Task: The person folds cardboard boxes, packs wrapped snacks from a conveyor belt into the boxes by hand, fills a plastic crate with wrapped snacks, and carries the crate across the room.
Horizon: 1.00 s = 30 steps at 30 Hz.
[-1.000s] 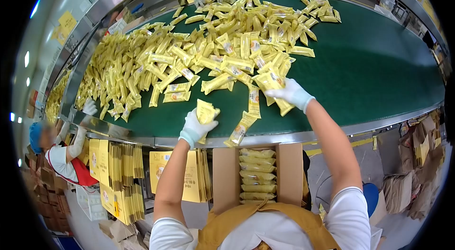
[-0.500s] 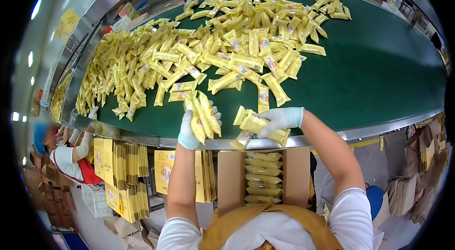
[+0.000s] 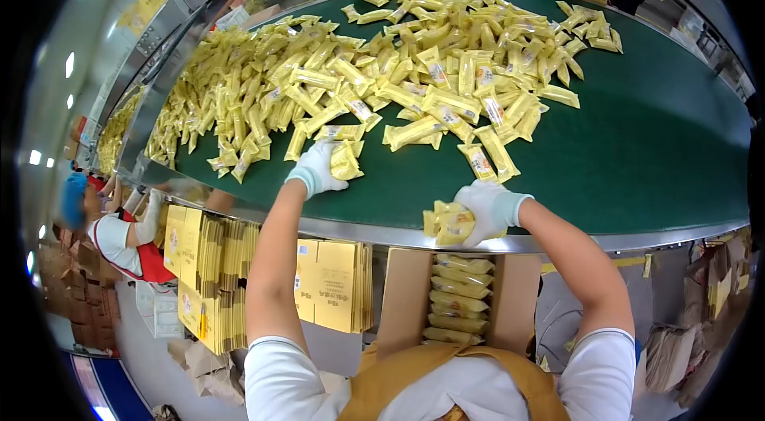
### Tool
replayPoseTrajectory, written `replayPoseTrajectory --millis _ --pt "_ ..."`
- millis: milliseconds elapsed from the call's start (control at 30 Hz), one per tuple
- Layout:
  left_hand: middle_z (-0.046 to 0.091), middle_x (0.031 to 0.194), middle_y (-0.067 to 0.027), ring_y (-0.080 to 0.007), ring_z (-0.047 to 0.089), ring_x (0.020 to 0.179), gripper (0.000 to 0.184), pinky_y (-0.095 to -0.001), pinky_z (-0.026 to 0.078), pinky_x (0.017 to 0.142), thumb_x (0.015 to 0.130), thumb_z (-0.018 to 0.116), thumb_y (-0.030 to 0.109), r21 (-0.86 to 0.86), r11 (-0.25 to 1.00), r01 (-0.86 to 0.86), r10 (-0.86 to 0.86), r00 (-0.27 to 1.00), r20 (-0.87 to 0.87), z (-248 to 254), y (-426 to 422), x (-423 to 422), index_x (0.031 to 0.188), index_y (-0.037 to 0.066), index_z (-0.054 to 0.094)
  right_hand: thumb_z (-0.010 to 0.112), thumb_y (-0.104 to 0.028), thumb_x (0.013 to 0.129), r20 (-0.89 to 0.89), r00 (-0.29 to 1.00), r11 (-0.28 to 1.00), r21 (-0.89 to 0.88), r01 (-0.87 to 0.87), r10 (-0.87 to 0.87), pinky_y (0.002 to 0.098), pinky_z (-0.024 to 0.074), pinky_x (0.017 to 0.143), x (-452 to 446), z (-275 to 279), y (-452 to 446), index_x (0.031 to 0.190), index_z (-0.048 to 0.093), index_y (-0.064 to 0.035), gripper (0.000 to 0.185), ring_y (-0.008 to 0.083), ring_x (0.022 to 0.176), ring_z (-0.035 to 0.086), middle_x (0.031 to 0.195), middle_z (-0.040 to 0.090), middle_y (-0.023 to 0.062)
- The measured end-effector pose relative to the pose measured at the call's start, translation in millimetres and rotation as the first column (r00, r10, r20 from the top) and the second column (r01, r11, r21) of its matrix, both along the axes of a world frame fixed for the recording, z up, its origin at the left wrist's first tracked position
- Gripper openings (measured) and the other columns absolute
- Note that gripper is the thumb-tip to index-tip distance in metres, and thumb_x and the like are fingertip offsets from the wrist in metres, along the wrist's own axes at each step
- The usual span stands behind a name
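At the far left stands a co-worker in a blue cap and a red apron (image 3: 135, 247), near upright bundles of flat yellow printed cardboard cartons (image 3: 209, 265). Next comes the white-gloved left hand (image 3: 315, 168), low over the wide green conveyor belt (image 3: 653, 154), its fingers curled around a shiny yellow plastic-wrapped packet (image 3: 347, 160); how many it has gathered I cannot tell. Behind it spreads a heap of like packets (image 3: 414, 78), and the grip could snag a neighbour, since they touch and overlap there. Below the belt's near edge, an open brown cardboard box (image 3: 401, 293) holds a row of yellow packets (image 3: 460, 297). Farther right, the white-gloved right hand (image 3: 484, 208) grasps a small cluster of yellow packets (image 3: 449, 223) above the polished metal rim (image 3: 574, 243). One could slip out, because the wrappers look slick and the bundle uneven, or its ends could catch the rim.
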<state>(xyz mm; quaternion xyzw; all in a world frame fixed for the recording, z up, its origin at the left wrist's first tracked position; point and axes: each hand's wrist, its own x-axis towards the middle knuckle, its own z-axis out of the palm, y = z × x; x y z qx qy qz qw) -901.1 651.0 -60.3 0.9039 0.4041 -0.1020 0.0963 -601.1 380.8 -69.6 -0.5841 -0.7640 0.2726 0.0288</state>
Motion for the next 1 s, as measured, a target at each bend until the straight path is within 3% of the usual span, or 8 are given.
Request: replayPoseTrajectory --millis 167,233,400,533,633,700,833,1000 --pt "0.036 0.153 -0.0223 -0.033 0.037 0.141 0.111 -0.0339 0.033 0.116 0.059 0.086 0.047 -0.057 0.998 -0.001 -0.002 0.999 -0.042 -11 22 6 0.146 -0.002 0.037 0.081 -0.054 0.06 0.129 0.904 0.913 0.026 0.408 -0.408 0.0418 0.0466 0.096 49 1 -26 0.11 0.065 -0.0001 0.075 0.039 0.109 0.057 0.114 0.063 0.023" --pt "0.031 0.156 -0.0217 -0.0342 0.039 0.14 0.109 -0.0355 0.034 0.116 0.059 0.085 0.05 -0.054 0.998 0.01 -0.017 0.99 -0.142 -7 21 8 0.146 0.0 0.039 0.081 -0.053 0.06 0.096 0.885 0.886 0.141 0.441 -0.456 0.0407 0.0461 0.098 60 -14 -40 0.114 0.062 0.0026 0.08 0.0396 0.113 0.055 0.119 0.061 0.0243" --pt "0.038 0.147 -0.0196 -0.0361 0.047 0.131 0.108 -0.0383 0.042 0.11 0.057 0.085 0.051 0.06 0.996 0.07 -0.043 0.929 -0.368 25 -12 28 0.145 0.003 0.043 0.082 -0.051 0.059 0.046 0.932 0.926 0.139 0.35 -0.359 0.0405 0.042 0.104 40 -4 -43 0.119 0.061 0.0041 0.084 0.0389 0.12 0.051 0.129 0.055 0.0242" --pt "0.037 0.146 -0.019 -0.034 0.049 0.129 0.108 -0.043 0.043 0.109 0.058 0.082 0.057 -0.163 0.985 -0.063 0.054 0.997 -0.062 8 -10 11 0.144 0.004 0.046 0.082 -0.053 0.058 0.169 0.943 0.945 0.209 0.251 -0.288 0.0443 0.0404 0.103 23 -6 -51 0.121 0.061 0.0001 0.085 0.0418 0.121 0.048 0.14 0.047 0.0244" --pt "0.042 0.142 -0.0189 -0.0318 0.05 0.128 0.109 -0.0441 0.043 0.107 0.057 0.08 0.063 -0.038 0.997 -0.066 0.061 0.991 -0.116 5 -27 14 0.144 0.006 0.047 0.081 -0.054 0.058 0.219 0.937 0.955 0.183 0.235 -0.272 0.046 0.0383 0.103 12 -1 -53 0.124 0.061 -0.003 0.085 0.0429 0.119 0.047 0.134 0.049 0.0232" --pt "0.05 0.136 -0.0191 -0.0366 0.052 0.123 0.106 -0.0393 0.038 0.106 0.054 0.079 0.066 -0.02 1.0 -0.004 -0.001 0.975 -0.22 7 -44 25 0.142 0.012 0.05 0.081 -0.052 0.058 0.2 0.939 0.946 0.226 0.234 -0.28 0.0461 0.039 0.103 12 -7 -54 0.123 0.06 -0.0026 0.085 0.0428 0.117 0.048 0.13 0.05 0.0233" --pt "0.052 0.13 -0.0171 -0.0315 0.049 0.124 0.09 -0.0452 0.034 0.105 0.059 0.078 0.065 0.152 0.957 0.245 -0.243 0.969 -0.036 -17 -99 49 0.126 0.008 0.059 0.081 -0.047 0.058 0.144 0.9 0.865 0.373 0.337 -0.412 0.0467 0.0402 0.102 9 -24 -36 0.122 0.058 -0.0028 0.081 0.0422 0.115 0.048 0.123 0.051 0.023" --pt "0.052 0.127 -0.0177 -0.0329 0.049 0.122 0.081 -0.0454 0.04 0.1 0.063 0.078 0.058 0.035 0.915 0.402 -0.402 0.915 -0.024 -17 -135 111 0.122 0.007 0.059 0.078 -0.048 0.062 0.18 0.924 0.887 0.391 0.247 -0.337 0.0487 0.0399 0.101 5 -20 -19 0.124 0.057 -0.0062 0.078 0.0407 0.114 0.049 0.119 0.051 0.0223"
